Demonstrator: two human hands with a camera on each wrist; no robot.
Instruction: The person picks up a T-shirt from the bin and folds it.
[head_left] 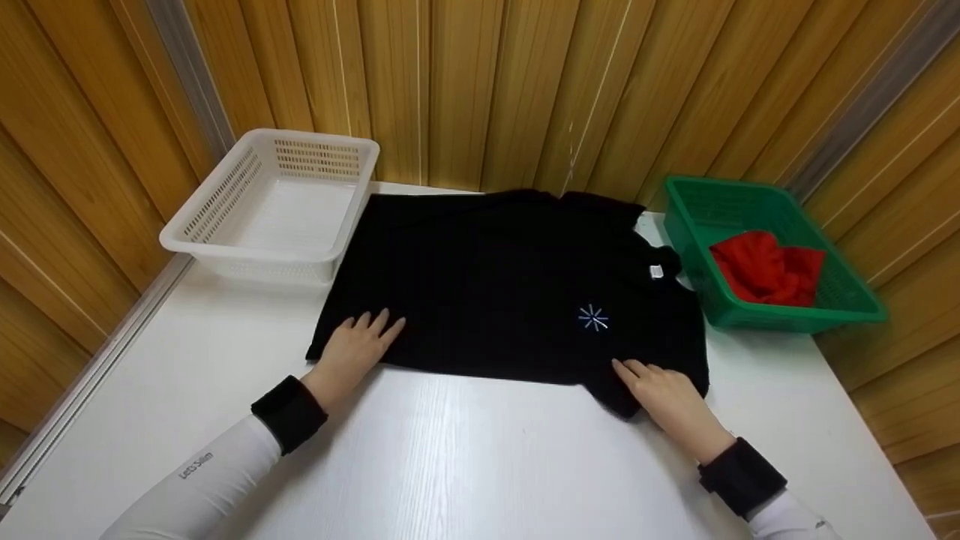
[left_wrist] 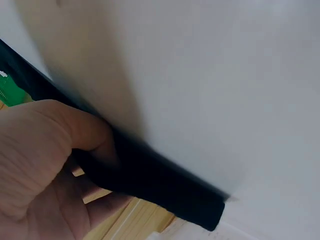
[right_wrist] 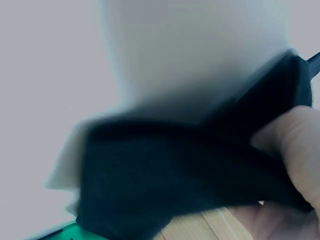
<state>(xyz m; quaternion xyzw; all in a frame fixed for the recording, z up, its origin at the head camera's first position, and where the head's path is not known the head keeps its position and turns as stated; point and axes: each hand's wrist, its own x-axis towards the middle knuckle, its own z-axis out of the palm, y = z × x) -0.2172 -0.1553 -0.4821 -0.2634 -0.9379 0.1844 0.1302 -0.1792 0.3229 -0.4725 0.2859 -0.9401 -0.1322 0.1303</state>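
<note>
A black T-shirt lies spread sideways on the white table, its collar and small white label to the right. A pale starburst print marks its chest. My left hand pinches the near edge by the hem; in the left wrist view the cloth passes between its thumb and fingers. Over at the near sleeve, my right hand pinches the fabric, with the thumb against the dark cloth in the right wrist view. Both thumbs are hidden in the head view.
A white plastic basket stands at the back left, touching or close to the hem side. To the right, a green basket holds a crumpled red cloth. Wood-panelled walls border the table's back and sides.
</note>
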